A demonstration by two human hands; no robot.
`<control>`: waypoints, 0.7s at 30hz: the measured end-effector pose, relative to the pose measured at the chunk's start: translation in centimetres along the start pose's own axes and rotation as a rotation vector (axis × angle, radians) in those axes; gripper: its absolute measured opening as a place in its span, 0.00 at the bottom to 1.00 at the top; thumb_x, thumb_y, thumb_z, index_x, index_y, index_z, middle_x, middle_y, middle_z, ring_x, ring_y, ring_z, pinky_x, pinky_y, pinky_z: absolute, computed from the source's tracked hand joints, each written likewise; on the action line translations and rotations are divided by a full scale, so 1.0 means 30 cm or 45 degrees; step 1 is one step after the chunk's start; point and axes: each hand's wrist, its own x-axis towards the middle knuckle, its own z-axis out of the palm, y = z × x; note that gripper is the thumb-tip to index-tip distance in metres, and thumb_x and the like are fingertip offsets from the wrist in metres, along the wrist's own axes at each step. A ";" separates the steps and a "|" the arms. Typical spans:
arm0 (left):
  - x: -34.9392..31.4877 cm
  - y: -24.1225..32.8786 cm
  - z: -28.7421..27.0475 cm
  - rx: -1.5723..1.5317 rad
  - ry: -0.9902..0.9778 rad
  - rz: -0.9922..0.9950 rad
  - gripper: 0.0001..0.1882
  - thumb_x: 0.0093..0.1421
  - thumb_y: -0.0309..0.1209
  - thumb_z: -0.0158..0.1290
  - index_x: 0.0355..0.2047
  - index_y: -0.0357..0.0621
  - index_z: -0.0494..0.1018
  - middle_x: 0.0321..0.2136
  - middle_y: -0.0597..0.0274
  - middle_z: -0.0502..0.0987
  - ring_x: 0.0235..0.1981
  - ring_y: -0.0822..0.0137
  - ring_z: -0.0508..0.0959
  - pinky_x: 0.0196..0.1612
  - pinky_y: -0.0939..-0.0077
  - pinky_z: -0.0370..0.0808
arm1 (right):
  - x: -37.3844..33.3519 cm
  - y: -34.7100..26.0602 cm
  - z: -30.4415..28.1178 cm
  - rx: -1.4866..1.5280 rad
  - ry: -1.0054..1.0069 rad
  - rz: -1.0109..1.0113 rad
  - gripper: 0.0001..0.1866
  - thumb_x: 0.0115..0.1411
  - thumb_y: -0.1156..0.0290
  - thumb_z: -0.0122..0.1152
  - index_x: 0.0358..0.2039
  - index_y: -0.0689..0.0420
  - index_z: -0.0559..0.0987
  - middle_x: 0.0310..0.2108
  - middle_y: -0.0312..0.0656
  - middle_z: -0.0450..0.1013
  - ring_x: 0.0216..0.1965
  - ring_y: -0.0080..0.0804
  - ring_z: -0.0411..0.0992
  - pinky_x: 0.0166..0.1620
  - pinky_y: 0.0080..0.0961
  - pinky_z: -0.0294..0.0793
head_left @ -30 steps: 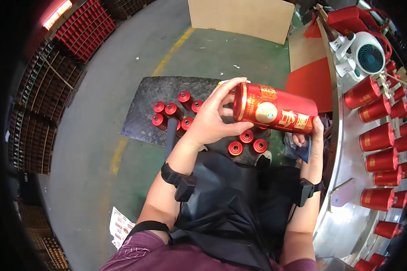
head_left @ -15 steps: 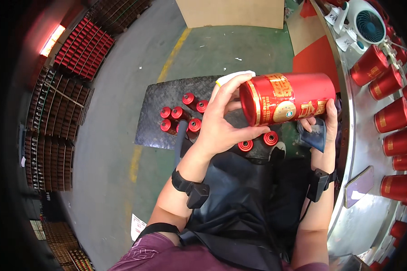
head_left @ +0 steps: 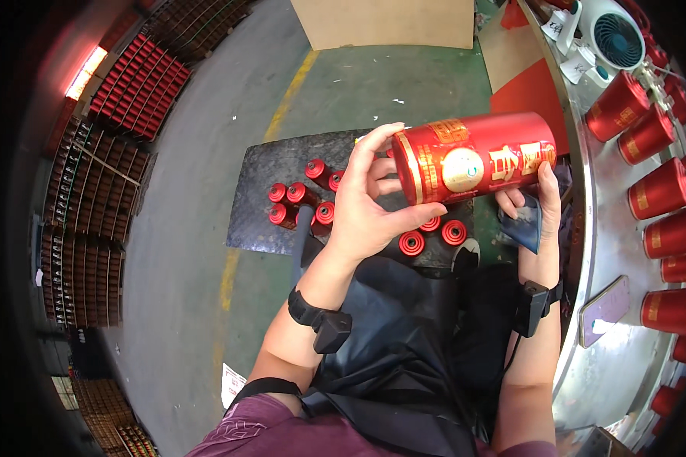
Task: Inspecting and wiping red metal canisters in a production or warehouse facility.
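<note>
A glossy red can [head_left: 480, 156] with gold print lies on its side in the air between my hands. My left hand [head_left: 362, 202] is closed around its left end, thumb along the lower edge and fingers behind. At the lower right, my right hand [head_left: 545, 202] steadies it with the thumb on the printed side. A dark blue piece of cloth or film [head_left: 520, 227] sits against my right palm. Below, several red bottle-shaped containers with black tips [head_left: 297, 192] stand on a dark mat [head_left: 255, 217]; the can hides part of the mat.
To the right is a metal table [head_left: 572, 381] bearing several red cans [head_left: 658, 189], a phone [head_left: 604, 311] and a white fan [head_left: 616, 38]. A cardboard sheet [head_left: 385, 23] stands at the far side. Racks of red containers [head_left: 141, 84] line the left.
The can has shifted slightly left and rotated about its length, so the round gold emblem sits higher. Both hands moved with it, keeping their hold.
</note>
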 end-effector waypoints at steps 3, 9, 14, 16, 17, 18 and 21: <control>-0.002 -0.005 0.010 -0.070 0.034 0.007 0.47 0.44 0.15 0.65 0.62 0.42 0.51 0.55 0.48 0.67 0.51 0.58 0.75 0.50 0.65 0.77 | 0.001 0.003 -0.009 -0.007 -0.011 0.002 0.20 0.64 0.58 0.53 0.47 0.62 0.70 0.34 0.42 0.73 0.17 0.18 0.58 0.17 0.14 0.57; 0.002 -0.025 0.032 -0.318 0.115 -0.064 0.44 0.44 0.18 0.67 0.59 0.40 0.54 0.51 0.52 0.65 0.47 0.61 0.77 0.46 0.67 0.79 | 0.002 0.003 -0.032 -0.014 -0.066 -0.036 0.22 0.65 0.54 0.51 0.48 0.61 0.70 0.38 0.44 0.74 0.17 0.19 0.59 0.18 0.15 0.58; 0.004 -0.021 0.058 -0.428 0.098 -0.094 0.39 0.48 0.16 0.64 0.56 0.41 0.53 0.52 0.51 0.64 0.47 0.61 0.76 0.47 0.68 0.79 | 0.001 0.004 -0.009 0.029 0.003 -0.088 0.23 0.62 0.56 0.57 0.47 0.64 0.70 0.31 0.43 0.73 0.17 0.20 0.61 0.18 0.16 0.59; 0.003 -0.011 0.078 -0.525 0.119 -0.116 0.36 0.49 0.17 0.63 0.54 0.41 0.54 0.53 0.51 0.64 0.48 0.61 0.76 0.48 0.68 0.78 | 0.003 0.013 -0.001 0.068 0.012 -0.102 0.23 0.63 0.56 0.56 0.46 0.64 0.70 0.31 0.44 0.73 0.18 0.20 0.62 0.18 0.16 0.60; 0.002 -0.009 0.086 -0.573 0.129 -0.128 0.35 0.50 0.17 0.62 0.53 0.41 0.54 0.53 0.51 0.65 0.48 0.61 0.76 0.48 0.67 0.78 | 0.003 0.017 0.002 0.088 0.018 -0.109 0.23 0.63 0.56 0.56 0.46 0.64 0.70 0.31 0.44 0.73 0.18 0.20 0.62 0.18 0.16 0.60; 0.000 -0.012 0.090 -0.572 0.137 -0.129 0.34 0.51 0.17 0.62 0.53 0.41 0.54 0.52 0.52 0.66 0.49 0.61 0.75 0.49 0.67 0.77 | 0.003 0.021 0.006 0.107 0.024 -0.111 0.22 0.63 0.57 0.56 0.46 0.64 0.70 0.31 0.44 0.73 0.18 0.20 0.62 0.18 0.16 0.60; -0.003 -0.035 0.100 -0.597 0.157 -0.135 0.31 0.54 0.19 0.61 0.52 0.40 0.54 0.50 0.53 0.68 0.50 0.61 0.74 0.51 0.66 0.76 | 0.002 0.023 0.017 0.131 0.036 -0.107 0.20 0.63 0.59 0.57 0.46 0.63 0.70 0.31 0.43 0.73 0.18 0.21 0.62 0.18 0.16 0.60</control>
